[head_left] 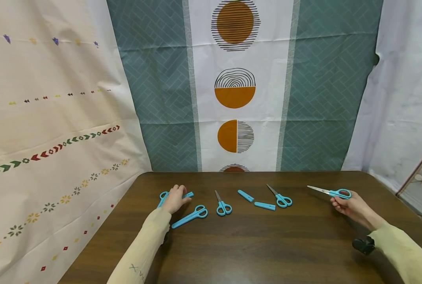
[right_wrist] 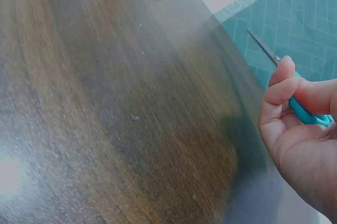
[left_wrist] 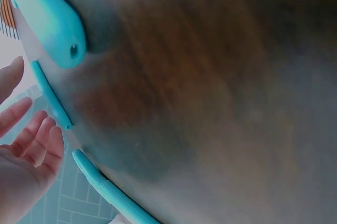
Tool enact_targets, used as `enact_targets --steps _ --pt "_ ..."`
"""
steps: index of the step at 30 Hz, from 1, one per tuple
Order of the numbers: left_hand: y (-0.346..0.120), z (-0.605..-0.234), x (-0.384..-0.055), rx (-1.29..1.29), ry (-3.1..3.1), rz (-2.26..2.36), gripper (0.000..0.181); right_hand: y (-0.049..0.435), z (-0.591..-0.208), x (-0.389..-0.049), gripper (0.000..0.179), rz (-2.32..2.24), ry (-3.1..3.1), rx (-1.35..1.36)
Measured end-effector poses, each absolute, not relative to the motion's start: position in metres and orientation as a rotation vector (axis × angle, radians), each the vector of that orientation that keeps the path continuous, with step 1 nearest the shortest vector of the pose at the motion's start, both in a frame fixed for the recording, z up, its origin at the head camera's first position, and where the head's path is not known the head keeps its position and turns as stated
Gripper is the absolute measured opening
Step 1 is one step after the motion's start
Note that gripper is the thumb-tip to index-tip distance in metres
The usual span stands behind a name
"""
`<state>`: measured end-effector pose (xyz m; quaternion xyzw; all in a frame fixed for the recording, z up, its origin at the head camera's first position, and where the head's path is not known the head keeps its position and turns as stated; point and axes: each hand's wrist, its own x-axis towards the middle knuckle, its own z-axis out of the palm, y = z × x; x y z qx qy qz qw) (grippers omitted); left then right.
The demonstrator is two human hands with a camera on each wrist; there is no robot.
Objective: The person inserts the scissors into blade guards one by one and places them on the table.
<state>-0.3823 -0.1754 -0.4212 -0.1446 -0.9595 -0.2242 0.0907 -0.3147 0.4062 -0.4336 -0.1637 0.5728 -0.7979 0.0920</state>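
Observation:
My right hand (head_left: 352, 207) grips a pair of scissors (head_left: 334, 193) by its light-blue handle, the bare blades pointing left above the table. In the right wrist view, the thumb and fingers (right_wrist: 279, 97) close around that handle. On the left, my left hand (head_left: 175, 199) reaches over the table, its fingers loosely bent in the left wrist view. Nearest to them is a loose blue blade cover (left_wrist: 51, 95). A pair of scissors (head_left: 163, 197) with its blades covered lies partly hidden behind this hand. Closer to me rests another covered pair of scissors (head_left: 191, 217).
Toward the middle, scissors with bare blades (head_left: 223, 208) lie on the dark wooden table (head_left: 250, 244). Two loose blue covers (head_left: 246, 196) sit right of them, beside another bare pair of scissors (head_left: 282, 200). A patterned curtain (head_left: 161, 86) hangs behind the table.

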Motion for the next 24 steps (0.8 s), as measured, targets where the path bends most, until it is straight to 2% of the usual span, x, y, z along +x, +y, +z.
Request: enact_targets --steps 2,6,11,17,24 --pt "-0.176 -0.422 -0.383 -0.426 -2.851 -0.653 0.027 0.404 -0.434 -0.315 0.015 -2.379 1.737 -0.46" --pt "-0.177 -0.424 -0.385 -0.423 -2.854 -0.624 0.027 0.402 -0.432 -0.315 0.033 -2.393 1.775 -0.378" --pt "-0.178 -0.427 -0.387 -0.413 -2.854 -0.617 0.027 0.4 -0.429 -0.315 0.022 -2.382 1.777 -0.336" --pt "-0.179 -0.429 -0.389 -0.412 -2.853 -0.61 0.027 0.396 -0.428 -0.314 0.009 -2.347 1.769 -0.406" --pt "-0.181 -0.429 -0.39 -0.409 -2.86 -0.585 0.025 0.393 -0.428 -0.316 0.019 -2.308 1.79 -0.459"
